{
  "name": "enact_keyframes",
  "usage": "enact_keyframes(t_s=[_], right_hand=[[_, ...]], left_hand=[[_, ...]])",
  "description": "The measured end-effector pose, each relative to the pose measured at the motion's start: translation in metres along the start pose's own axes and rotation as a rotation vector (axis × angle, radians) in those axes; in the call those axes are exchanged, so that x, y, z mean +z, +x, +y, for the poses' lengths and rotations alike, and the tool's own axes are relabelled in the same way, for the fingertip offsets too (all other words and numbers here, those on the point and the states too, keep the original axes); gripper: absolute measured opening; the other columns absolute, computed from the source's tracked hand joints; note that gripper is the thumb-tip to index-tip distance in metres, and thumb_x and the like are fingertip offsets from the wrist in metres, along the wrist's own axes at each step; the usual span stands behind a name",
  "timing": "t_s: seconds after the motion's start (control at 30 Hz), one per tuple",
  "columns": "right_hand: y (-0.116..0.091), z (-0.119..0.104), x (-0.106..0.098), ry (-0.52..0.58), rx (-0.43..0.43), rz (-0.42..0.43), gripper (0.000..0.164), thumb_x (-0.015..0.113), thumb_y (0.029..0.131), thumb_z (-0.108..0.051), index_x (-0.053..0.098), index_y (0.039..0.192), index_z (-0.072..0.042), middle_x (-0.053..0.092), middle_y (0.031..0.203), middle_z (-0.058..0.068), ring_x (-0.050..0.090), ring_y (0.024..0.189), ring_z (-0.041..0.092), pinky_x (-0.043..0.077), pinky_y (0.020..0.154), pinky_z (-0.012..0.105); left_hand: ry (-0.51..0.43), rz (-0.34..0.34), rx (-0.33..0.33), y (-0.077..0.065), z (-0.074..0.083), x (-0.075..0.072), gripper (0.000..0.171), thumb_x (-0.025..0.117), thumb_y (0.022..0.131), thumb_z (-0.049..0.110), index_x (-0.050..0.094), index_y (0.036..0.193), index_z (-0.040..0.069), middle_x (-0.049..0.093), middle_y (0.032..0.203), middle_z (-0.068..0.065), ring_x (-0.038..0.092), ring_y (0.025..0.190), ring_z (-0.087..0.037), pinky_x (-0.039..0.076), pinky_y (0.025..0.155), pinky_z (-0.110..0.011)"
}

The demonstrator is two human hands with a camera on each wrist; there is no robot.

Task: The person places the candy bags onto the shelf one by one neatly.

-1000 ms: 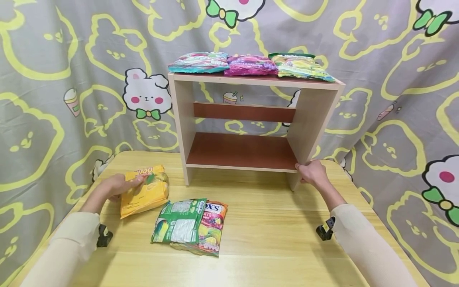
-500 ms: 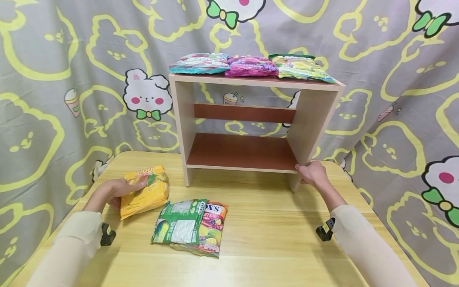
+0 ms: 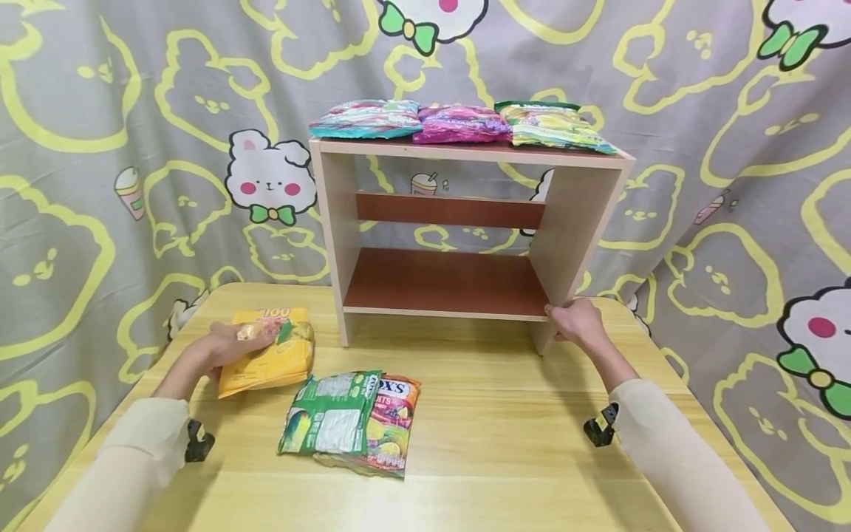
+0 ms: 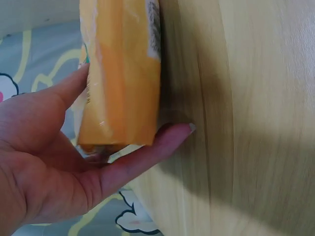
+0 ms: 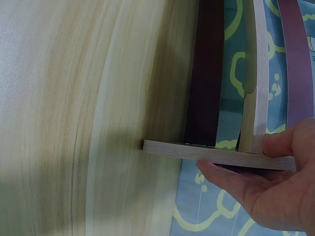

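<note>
My left hand [image 3: 229, 349] holds a yellow snack bag [image 3: 269, 367] at the table's left side, thumb across its printed top and the other fingers around its left edge and underside. In the left wrist view, the bag's folded orange end [image 4: 123, 98] lies between thumb and fingers. My right hand [image 3: 577, 321] grips the front edge of the right side panel of a small two-tier shelf [image 3: 445, 314], level with the lower board. In the right wrist view, that panel [image 5: 216, 155] passes between the thumb and fingers.
A green bag [image 3: 335, 414] overlaps a colourful fruit candy bag [image 3: 392, 425] on the wooden table [image 3: 492, 458]. On the shelf's top lie a teal bag [image 3: 366, 120], a magenta bag [image 3: 462, 124] and a yellow-green bag [image 3: 552, 127]. A patterned curtain [image 3: 219, 74] hangs behind.
The left hand has shifted the yellow bag slightly, and its near corner has moved a little up and left. The right hand keeps its grip on the shelf panel.
</note>
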State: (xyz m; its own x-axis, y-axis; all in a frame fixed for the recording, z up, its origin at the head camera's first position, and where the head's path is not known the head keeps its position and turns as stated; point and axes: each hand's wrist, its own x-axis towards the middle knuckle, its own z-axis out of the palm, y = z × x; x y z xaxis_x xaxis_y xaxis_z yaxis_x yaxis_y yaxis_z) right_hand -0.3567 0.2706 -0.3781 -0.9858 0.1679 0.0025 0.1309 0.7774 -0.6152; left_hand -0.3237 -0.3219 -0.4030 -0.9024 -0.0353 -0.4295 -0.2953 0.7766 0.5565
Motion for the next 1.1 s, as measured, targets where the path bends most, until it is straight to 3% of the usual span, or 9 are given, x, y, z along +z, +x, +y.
enact_keyframes(t_s=[0.07,0.17,0.27,0.4,0.63,0.8,0.87,0.93,1.1], right_hand=[[0.0,0.001,0.0,-0.002,0.001,0.0,0.039,0.05,0.092,-0.034,0.064,0.086,0.002,0.066,0.098,0.024,0.067,0.057,0.014,0.05,0.068,0.03],[-0.001,0.002,-0.001,-0.002,-0.002,-0.001,0.04,0.05,0.092,-0.034,0.065,0.09,0.003,0.065,0.1,0.025,0.067,0.057,0.014,0.052,0.072,0.034],[-0.001,0.002,-0.001,0.001,-0.003,-0.001,0.04,0.05,0.092,-0.034,0.065,0.09,0.003,0.065,0.1,0.026,0.067,0.057,0.015,0.052,0.071,0.034],[-0.002,0.001,-0.002,0.013,-0.001,0.003,0.038,0.05,0.092,-0.033,0.064,0.086,0.003,0.064,0.101,0.027,0.068,0.06,0.018,0.052,0.064,0.028],[-0.002,0.0,-0.003,0.006,0.003,0.0,0.038,0.05,0.093,-0.033,0.064,0.085,0.002,0.064,0.102,0.027,0.067,0.058,0.015,0.052,0.064,0.029],[0.0,-0.002,-0.003,-0.002,0.013,-0.007,0.039,0.05,0.093,-0.034,0.064,0.086,0.002,0.066,0.098,0.024,0.067,0.058,0.014,0.051,0.065,0.029],[0.001,-0.002,-0.002,-0.005,0.01,-0.005,0.04,0.05,0.093,-0.034,0.064,0.086,0.002,0.067,0.095,0.022,0.068,0.058,0.015,0.05,0.066,0.029],[0.001,-0.002,-0.002,-0.011,0.005,-0.001,0.04,0.05,0.092,-0.035,0.064,0.086,0.002,0.067,0.092,0.02,0.068,0.058,0.016,0.049,0.066,0.029],[0.001,-0.001,-0.001,-0.02,0.001,0.008,0.039,0.05,0.092,-0.035,0.064,0.083,0.0,0.068,0.091,0.02,0.067,0.056,0.014,0.049,0.066,0.03]], left_hand=[[0.033,0.023,0.018,0.001,0.003,0.001,0.119,0.045,0.086,0.069,-0.013,0.137,-0.022,0.008,0.129,-0.05,0.058,0.059,-0.028,0.055,0.053,-0.04],[0.066,0.056,0.018,0.003,0.005,0.003,0.125,0.046,0.085,0.069,-0.024,0.13,-0.024,0.025,0.121,-0.052,0.055,0.056,-0.026,0.053,0.052,-0.037],[0.04,0.082,0.033,0.003,0.008,0.004,0.125,0.048,0.086,0.067,-0.03,0.129,-0.02,0.031,0.118,-0.053,0.051,0.058,-0.023,0.048,0.051,-0.034],[0.009,0.149,0.094,0.004,0.011,0.006,0.124,0.053,0.085,0.064,-0.027,0.133,-0.017,0.027,0.124,-0.053,0.047,0.058,-0.023,0.041,0.049,-0.033],[0.086,0.283,0.175,0.002,0.02,0.005,0.116,0.06,0.083,0.061,0.002,0.135,-0.024,0.043,0.102,-0.04,0.045,0.062,-0.025,0.036,0.048,-0.032],[0.176,0.343,0.222,0.0,0.026,0.004,0.091,0.062,0.084,0.057,0.04,0.13,-0.018,0.044,0.066,-0.015,0.041,0.052,-0.019,0.032,0.046,-0.028],[0.194,0.363,0.224,-0.001,0.027,0.004,0.081,0.063,0.083,0.057,0.051,0.12,-0.014,0.037,0.055,-0.004,0.039,0.048,-0.017,0.031,0.044,-0.028],[0.203,0.386,0.228,-0.002,0.027,0.005,0.072,0.064,0.082,0.057,0.058,0.106,-0.011,0.038,0.054,-0.003,0.04,0.048,-0.017,0.031,0.044,-0.028],[0.198,0.462,0.26,-0.002,0.029,0.007,0.057,0.068,0.078,0.056,0.056,0.077,0.0,0.042,0.055,-0.004,0.044,0.05,-0.019,0.033,0.043,-0.028]])
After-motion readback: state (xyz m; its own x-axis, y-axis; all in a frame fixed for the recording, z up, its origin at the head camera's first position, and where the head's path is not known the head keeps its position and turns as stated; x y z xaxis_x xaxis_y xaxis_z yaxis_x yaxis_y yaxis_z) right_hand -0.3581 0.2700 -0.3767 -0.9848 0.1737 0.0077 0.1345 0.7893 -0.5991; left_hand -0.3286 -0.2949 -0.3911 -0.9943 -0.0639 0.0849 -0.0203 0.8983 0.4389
